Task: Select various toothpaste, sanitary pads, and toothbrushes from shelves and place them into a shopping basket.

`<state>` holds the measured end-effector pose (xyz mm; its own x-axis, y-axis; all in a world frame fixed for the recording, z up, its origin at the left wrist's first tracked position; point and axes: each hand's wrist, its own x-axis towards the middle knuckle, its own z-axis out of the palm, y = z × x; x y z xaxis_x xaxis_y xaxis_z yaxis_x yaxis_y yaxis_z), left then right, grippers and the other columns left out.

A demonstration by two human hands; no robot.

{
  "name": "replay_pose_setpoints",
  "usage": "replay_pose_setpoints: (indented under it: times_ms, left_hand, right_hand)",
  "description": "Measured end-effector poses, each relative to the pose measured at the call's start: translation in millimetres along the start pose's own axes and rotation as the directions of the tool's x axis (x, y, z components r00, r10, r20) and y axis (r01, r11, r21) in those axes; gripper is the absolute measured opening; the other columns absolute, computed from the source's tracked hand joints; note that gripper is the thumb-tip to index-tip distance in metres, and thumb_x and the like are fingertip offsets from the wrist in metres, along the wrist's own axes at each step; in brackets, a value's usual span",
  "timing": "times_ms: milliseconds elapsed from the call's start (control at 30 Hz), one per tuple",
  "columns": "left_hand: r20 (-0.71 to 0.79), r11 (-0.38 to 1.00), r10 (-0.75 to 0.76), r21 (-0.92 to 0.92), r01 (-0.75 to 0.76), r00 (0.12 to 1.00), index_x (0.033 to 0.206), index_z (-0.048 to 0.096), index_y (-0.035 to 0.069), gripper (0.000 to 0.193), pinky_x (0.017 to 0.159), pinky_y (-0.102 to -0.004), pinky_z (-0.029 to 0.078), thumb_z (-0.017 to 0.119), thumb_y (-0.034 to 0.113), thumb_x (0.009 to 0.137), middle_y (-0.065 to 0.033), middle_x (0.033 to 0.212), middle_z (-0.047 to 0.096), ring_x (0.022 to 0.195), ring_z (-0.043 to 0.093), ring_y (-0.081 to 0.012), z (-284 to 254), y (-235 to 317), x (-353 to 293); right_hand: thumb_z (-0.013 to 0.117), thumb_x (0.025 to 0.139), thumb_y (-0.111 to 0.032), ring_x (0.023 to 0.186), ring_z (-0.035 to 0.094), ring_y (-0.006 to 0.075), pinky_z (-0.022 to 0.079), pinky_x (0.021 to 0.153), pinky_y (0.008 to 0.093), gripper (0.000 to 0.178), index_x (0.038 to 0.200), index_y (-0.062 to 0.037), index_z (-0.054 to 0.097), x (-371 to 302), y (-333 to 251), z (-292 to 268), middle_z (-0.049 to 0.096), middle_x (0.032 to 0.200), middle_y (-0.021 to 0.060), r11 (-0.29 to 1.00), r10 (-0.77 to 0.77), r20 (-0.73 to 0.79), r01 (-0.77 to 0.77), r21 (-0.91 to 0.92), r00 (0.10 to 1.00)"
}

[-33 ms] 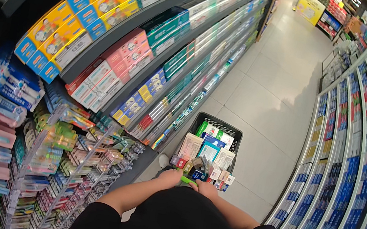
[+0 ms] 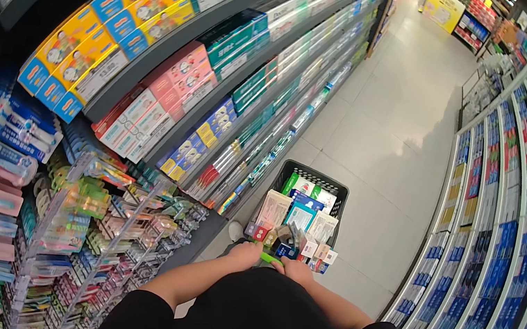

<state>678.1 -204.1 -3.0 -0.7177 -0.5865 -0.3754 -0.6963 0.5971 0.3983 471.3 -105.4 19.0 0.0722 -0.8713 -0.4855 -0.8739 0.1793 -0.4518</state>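
Observation:
In front of my body is a black shopping basket [image 2: 340,199] with lattice sides, filled with packaged goods. Both hands are closed on its bright green handle [image 2: 270,259]: my left hand [image 2: 245,254] near one end, my right hand [image 2: 296,271] near the other. Inside the basket I see a teal-blue box [image 2: 301,216], a cream box [image 2: 274,207] and green-and-white packs [image 2: 322,197]. Several small boxes and a rounded dark item lie close to the handle, too small to name.
Left of me rise shelves with yellow-and-blue boxes [image 2: 132,7], pink boxes [image 2: 184,73] and teal boxes [image 2: 235,43]. Below them, hooks carry toothbrush packs [image 2: 85,196]. White-edged shelves [image 2: 463,270] of mostly blue boxes line the right. A tiled aisle [image 2: 382,129] runs ahead toward a yellow sign [image 2: 443,7].

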Motion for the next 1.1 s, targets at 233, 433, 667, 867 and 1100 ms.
replay_pose_setpoints:
  times_ms: [233, 433, 667, 867, 1100]
  left_hand:
    - [-0.087, 0.991, -0.088, 0.094, 0.096, 0.992, 0.099, 0.059, 0.002, 0.014, 0.070, -0.0472, 0.060, 0.051, 0.013, 0.095, -0.0190, 0.088, 0.073, 0.085, 0.074, -0.0358, -11, -8, 37]
    - [-0.221, 0.968, -0.071, 0.219, 0.121, 0.973, 0.091, 0.062, 0.005, 0.012, 0.067, -0.0444, 0.060, 0.054, 0.014, 0.094, -0.0153, 0.084, 0.073, 0.078, 0.075, -0.0305, -35, -13, 87]
    - [-0.216, 0.918, -0.016, 0.384, 0.100, 0.976, 0.093, 0.063, 0.007, 0.011, 0.064, -0.0405, 0.060, 0.058, 0.016, 0.092, -0.0108, 0.079, 0.073, 0.076, 0.075, -0.0266, -62, -11, 159]
    - [-0.204, 0.941, -0.082, 0.306, 0.143, 0.975, 0.096, 0.065, 0.007, 0.013, 0.067, -0.0417, 0.060, 0.055, 0.015, 0.094, -0.0147, 0.087, 0.075, 0.081, 0.076, -0.0277, -87, -9, 226]
    - [0.059, 0.996, -0.023, 0.084, 0.018, 0.998, 0.111, 0.062, 0.002, 0.022, 0.082, -0.0471, 0.059, 0.058, 0.015, 0.094, -0.0184, 0.104, 0.073, 0.097, 0.072, -0.0375, -148, -5, 283]
  right_hand:
    - [0.040, 0.102, -0.063, 0.076, 0.070, 0.0437, 0.053, 0.066, 0.0581, 0.061, 0.099, -0.0067, 0.064, 24, 1, -13, 0.069, 0.077, 0.0233, 0.996, -0.053, -0.122, 0.061, 0.060, 0.991]
    - [0.040, 0.103, -0.061, 0.075, 0.070, 0.0437, 0.054, 0.067, 0.0573, 0.061, 0.100, -0.0049, 0.064, 56, 7, -41, 0.070, 0.077, 0.0239, 0.997, -0.011, -0.174, 0.024, 0.075, 0.985]
    - [0.043, 0.102, -0.059, 0.071, 0.070, 0.0434, 0.056, 0.067, 0.0554, 0.058, 0.098, -0.0056, 0.066, 91, 29, -79, 0.069, 0.073, 0.0228, 0.998, 0.055, -0.296, -0.040, 0.058, 0.954]
    - [0.043, 0.102, -0.059, 0.072, 0.070, 0.0433, 0.056, 0.067, 0.0554, 0.058, 0.097, -0.0053, 0.065, 125, 55, -126, 0.070, 0.074, 0.0229, 0.996, 0.078, -0.318, -0.062, 0.058, 0.945]
    - [0.042, 0.102, -0.060, 0.079, 0.071, 0.0436, 0.056, 0.072, 0.0548, 0.061, 0.098, -0.0042, 0.065, 158, 101, -181, 0.071, 0.079, 0.0238, 0.994, 0.112, -0.256, -0.112, 0.013, 0.960]
